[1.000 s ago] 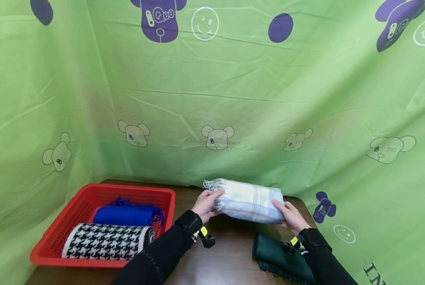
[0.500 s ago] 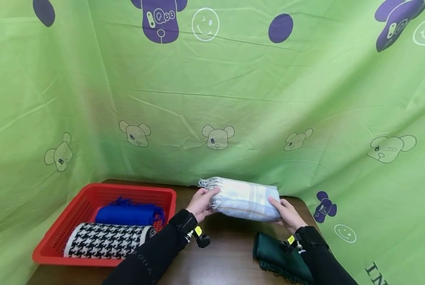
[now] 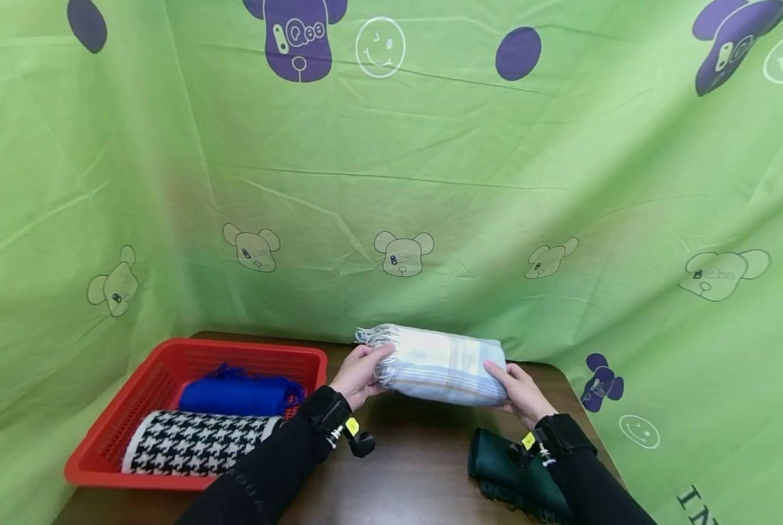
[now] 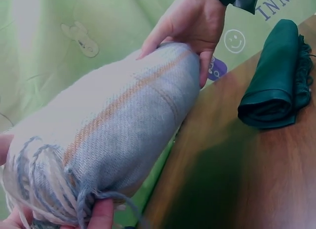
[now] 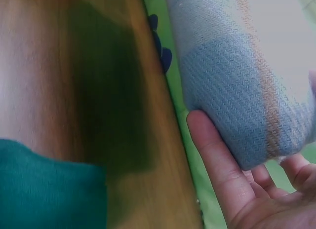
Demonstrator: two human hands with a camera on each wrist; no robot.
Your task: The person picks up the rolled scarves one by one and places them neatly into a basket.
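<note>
A folded scarf [image 3: 444, 364] in pale blue and white plaid, with tan stripes, hangs above the table between both hands. The left hand [image 3: 360, 373] grips its fringed end, thumb on top and fingers beneath. At the plain folded end, the right hand [image 3: 523, 394] holds it with the thumb on the upper face and fingers under it. In the left wrist view, loose fringe strands of the scarf [image 4: 118, 125] spill over the left fingers [image 4: 102, 214]. The right wrist view shows the right hand [image 5: 237, 189] at the corner of the scarf [image 5: 232, 86].
A red plastic basket [image 3: 96, 445] stands at the table's left, holding a rolled blue scarf [image 3: 234, 395] and a black-and-white houndstooth scarf [image 3: 195, 443]. A folded dark green scarf [image 3: 496, 467] lies on the brown table [image 3: 391, 467] near the right forearm. Green printed cloth hangs behind.
Both hands have carried the plaid scarf a little to the left, toward the red basket. Their grip on it looks the same. The other scarves have stayed in place.
</note>
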